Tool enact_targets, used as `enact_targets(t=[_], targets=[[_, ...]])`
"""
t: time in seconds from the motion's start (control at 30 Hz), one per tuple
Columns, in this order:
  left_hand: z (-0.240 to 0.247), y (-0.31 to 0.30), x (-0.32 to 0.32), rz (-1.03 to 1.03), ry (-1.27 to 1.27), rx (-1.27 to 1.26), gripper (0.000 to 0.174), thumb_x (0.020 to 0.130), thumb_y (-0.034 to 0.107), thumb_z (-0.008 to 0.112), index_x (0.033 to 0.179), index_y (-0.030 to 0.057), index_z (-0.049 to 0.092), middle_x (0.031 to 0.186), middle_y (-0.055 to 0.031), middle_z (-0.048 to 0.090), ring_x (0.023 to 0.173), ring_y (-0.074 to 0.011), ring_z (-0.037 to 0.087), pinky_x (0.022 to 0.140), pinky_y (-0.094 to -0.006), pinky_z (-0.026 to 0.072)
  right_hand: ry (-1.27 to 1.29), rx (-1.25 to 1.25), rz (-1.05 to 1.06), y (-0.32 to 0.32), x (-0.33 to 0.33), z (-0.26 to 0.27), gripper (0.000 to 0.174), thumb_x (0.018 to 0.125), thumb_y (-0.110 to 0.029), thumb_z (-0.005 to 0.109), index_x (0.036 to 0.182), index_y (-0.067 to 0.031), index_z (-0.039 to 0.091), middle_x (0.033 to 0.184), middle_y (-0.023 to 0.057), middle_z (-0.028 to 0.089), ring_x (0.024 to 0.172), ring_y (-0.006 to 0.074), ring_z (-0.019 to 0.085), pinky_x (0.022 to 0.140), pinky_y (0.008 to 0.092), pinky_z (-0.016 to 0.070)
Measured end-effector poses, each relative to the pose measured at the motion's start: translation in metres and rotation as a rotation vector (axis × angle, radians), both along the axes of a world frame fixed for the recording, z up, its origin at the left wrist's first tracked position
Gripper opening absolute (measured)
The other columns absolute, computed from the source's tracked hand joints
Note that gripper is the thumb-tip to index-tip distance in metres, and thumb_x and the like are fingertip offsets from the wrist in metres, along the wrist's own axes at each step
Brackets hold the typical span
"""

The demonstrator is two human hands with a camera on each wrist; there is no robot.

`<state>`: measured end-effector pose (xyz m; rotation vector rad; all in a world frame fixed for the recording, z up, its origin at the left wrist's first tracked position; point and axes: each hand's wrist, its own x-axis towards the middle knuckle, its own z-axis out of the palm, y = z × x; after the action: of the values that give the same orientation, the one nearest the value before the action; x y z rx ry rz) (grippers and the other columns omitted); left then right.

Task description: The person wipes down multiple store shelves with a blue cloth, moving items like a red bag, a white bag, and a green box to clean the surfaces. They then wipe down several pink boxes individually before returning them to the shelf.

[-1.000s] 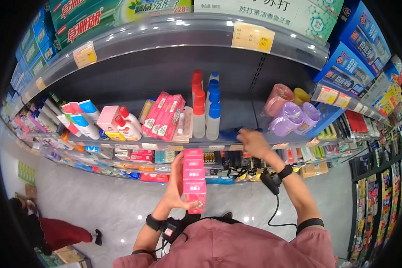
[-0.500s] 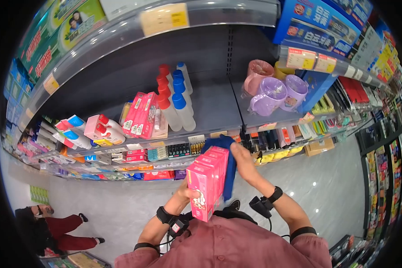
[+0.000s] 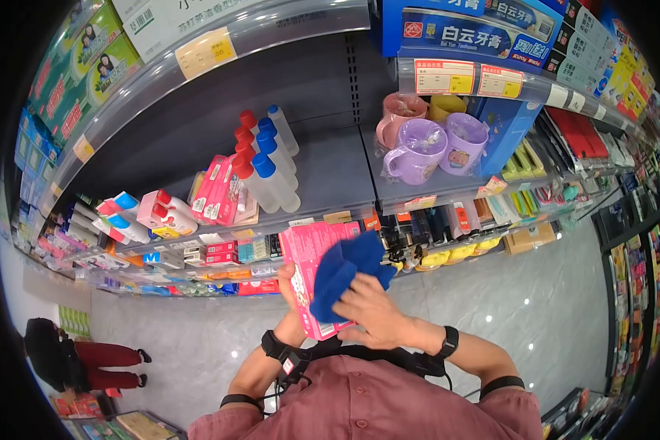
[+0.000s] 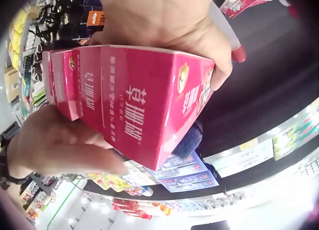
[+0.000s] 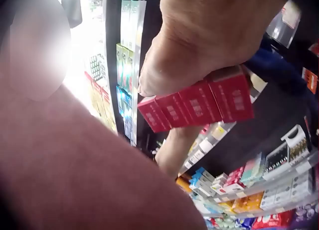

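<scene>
In front of the chest, my left hand (image 3: pixel 292 314) grips a bundle of several pink toothpaste boxes (image 3: pixel 301 253) by its left side. A dark blue cloth (image 3: pixel 348 268) lies over the boxes' broad face. My right hand (image 3: pixel 376 314) holds this cloth against the boxes, fingers spread over it and thumb near the lower edge. In the left wrist view the boxes (image 4: pixel 134 98) stand in a row under the left hand (image 4: pixel 159 15), with the right hand (image 4: pixel 62 145) alongside. Much of the cloth is hidden in both wrist views.
A dark shelf (image 3: pixel 330 172) is ahead. On it stand bottles (image 3: pixel 271 183) with red and blue caps, more pink boxes (image 3: pixel 216 191), and wrapped mugs (image 3: pixel 418 150). Toothpaste cartons (image 3: pixel 462 37) fill the shelf above. A person (image 3: pixel 59 359) is at the lower left.
My right hand has lifted the blue cloth off the shelf and brought it left onto the pink boxes. The left hand has turned the boxes so their broad face shows. The head view has shifted right.
</scene>
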<state>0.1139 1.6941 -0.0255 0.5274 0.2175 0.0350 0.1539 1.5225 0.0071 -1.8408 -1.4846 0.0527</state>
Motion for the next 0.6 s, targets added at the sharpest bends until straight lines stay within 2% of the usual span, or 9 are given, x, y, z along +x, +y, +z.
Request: enact_targets(t=[0.03,0.07,0.2,0.3,0.37,0.43,0.53,0.57,0.6], targets=[[0.004,-0.003,0.0,0.027,0.04,-0.017,0.076,0.07,0.052,0.047,0.122,-0.0023,0.039,0.113,-0.0193,0.051,0.099,-0.0312,0.054,0.084,-0.041,0.0459,0.062,-0.115,0.114,-0.008,-0.006,-0.004,0.044,0.081,-0.039,0.05,0.107,-0.0035,0.054,0.115,0.0156,0.048,0.115,0.0328,0.039,0.1,0.0458,0.0204],[0.012,-0.006,-0.001,0.013,0.008,0.022,0.076,0.069,0.053,0.047,0.122,-0.0023,0.039,0.113,-0.0192,0.051,0.098,-0.0313,0.054,0.085,-0.0411,0.0456,-0.011,0.043,0.11,-0.01,-0.009,-0.009,0.041,0.08,-0.04,0.051,0.103,-0.006,0.055,0.112,0.0122,0.05,0.114,0.0305,0.04,0.099,0.0465,0.0217],[0.016,-0.017,-0.006,-0.064,0.027,-0.03,0.076,0.069,0.052,0.05,0.122,-0.0011,0.039,0.113,-0.0181,0.051,0.097,-0.0299,0.055,0.084,-0.041,0.0451,-0.062,-0.002,0.138,-0.017,0.005,-0.007,0.038,0.08,-0.04,0.052,0.099,-0.0063,0.056,0.11,0.0117,0.05,0.114,0.031,0.039,0.098,0.0471,0.0229],[0.012,-0.041,-0.009,0.037,0.052,0.042,0.074,0.07,0.052,0.051,0.123,0.0004,0.04,0.113,-0.0169,0.052,0.096,-0.0279,0.055,0.084,-0.0409,0.0446,-0.076,0.044,-0.156,-0.017,0.028,-0.001,0.041,0.083,-0.039,0.05,0.1,-0.0013,0.052,0.106,0.017,0.048,0.107,0.0348,0.04,0.096,0.0455,0.0265],[0.008,-0.04,-0.011,0.022,0.046,0.043,0.07,0.072,0.051,0.05,0.121,0.0018,0.041,0.112,-0.0157,0.052,0.094,-0.0257,0.056,0.081,-0.0393,0.0471,0.078,0.045,-0.248,-0.017,0.04,-0.01,0.048,0.082,-0.037,0.051,0.105,0.004,0.043,0.104,0.0247,0.042,0.099,0.0409,0.038,0.091,0.044,0.0298],[0.005,-0.038,-0.012,-0.07,0.028,0.02,0.069,0.072,0.052,0.05,0.12,0.0025,0.041,0.11,-0.0153,0.053,0.093,-0.0246,0.057,0.077,-0.0375,0.0495,0.291,-0.003,-0.282,-0.021,0.04,-0.018,0.055,0.087,-0.037,0.044,0.117,0.0081,0.037,0.118,0.0251,0.039,0.112,0.04,0.035,0.096,0.0381,0.0279],[0.0,-0.043,-0.012,-0.035,0.058,0.054,0.07,0.072,0.054,0.051,0.119,0.003,0.041,0.11,-0.0152,0.053,0.092,-0.0245,0.058,0.075,-0.0365,0.051,0.737,0.229,-0.475,-0.022,0.037,-0.045,0.061,0.093,-0.041,0.032,0.129,0.0075,0.027,0.137,0.0243,0.023,0.13,0.0302,0.021,0.104,0.0324,0.0196],[0.0,-0.045,-0.011,-0.013,0.056,0.049,0.07,0.072,0.054,0.051,0.119,0.003,0.041,0.11,-0.0152,0.053,0.092,-0.0246,0.058,0.075,-0.0365,0.0509,0.742,0.228,-0.474,-0.023,0.039,-0.053,0.061,0.093,-0.041,0.032,0.129,0.0075,0.027,0.137,0.0243,0.023,0.13,0.0302,0.021,0.104,0.0324,0.0196],[-0.002,-0.046,-0.01,0.012,0.052,0.04,0.07,0.072,0.054,0.051,0.119,0.003,0.041,0.109,-0.0152,0.053,0.092,-0.0246,0.058,0.075,-0.0366,0.0508,1.004,0.348,-0.52,-0.022,0.042,-0.063,0.059,0.093,-0.041,0.032,0.13,0.0051,0.027,0.137,0.0205,0.027,0.128,0.0276,0.025,0.104,0.0313,0.0214]])
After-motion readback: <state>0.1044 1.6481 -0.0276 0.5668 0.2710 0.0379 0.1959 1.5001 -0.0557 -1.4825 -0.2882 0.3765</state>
